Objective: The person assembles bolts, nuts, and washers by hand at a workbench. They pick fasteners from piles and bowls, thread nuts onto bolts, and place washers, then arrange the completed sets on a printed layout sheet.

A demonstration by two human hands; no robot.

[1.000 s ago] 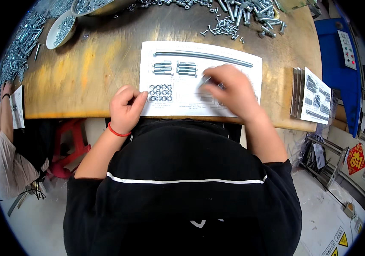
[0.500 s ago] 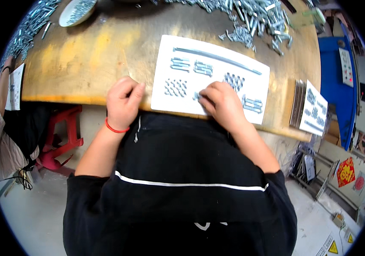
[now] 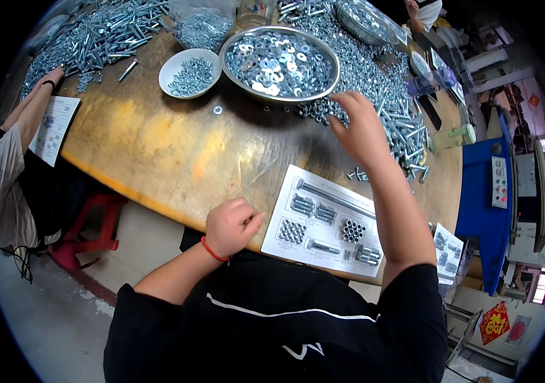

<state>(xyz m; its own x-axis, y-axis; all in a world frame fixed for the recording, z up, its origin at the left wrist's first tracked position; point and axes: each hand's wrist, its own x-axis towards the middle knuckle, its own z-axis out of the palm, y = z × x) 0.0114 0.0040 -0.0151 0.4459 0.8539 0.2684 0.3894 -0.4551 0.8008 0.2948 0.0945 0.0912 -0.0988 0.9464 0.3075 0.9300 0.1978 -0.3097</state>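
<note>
My right hand [image 3: 363, 131] reaches out over the far part of the table, thumb and fingers apart. Its fingertips are at the edge of a heap of small nuts [image 3: 316, 113], just right of a steel bowl of washers [image 3: 279, 96]. My left hand [image 3: 229, 226] rests curled into a fist at the table's front edge; whatever it may hold is hidden. Between my arms lies a white card [image 3: 270, 241] showing a long rod, bolts and nuts in groups. Whether those are printed or real parts, I cannot tell.
A white bowl of small screws [image 3: 191, 75] stands left of the washers. Bolts are heaped at the far left [image 3: 103, 41] and right [image 3: 406, 137]. A co-worker's hand [image 3: 52, 76] is at the left heap. More cards [image 3: 448, 252] lie at the right edge.
My right hand has left the card and moved forward to the heap of nuts, its fingers now spread. The view has shifted, bringing the bowls fully in. My left hand stays closed at the edge.
</note>
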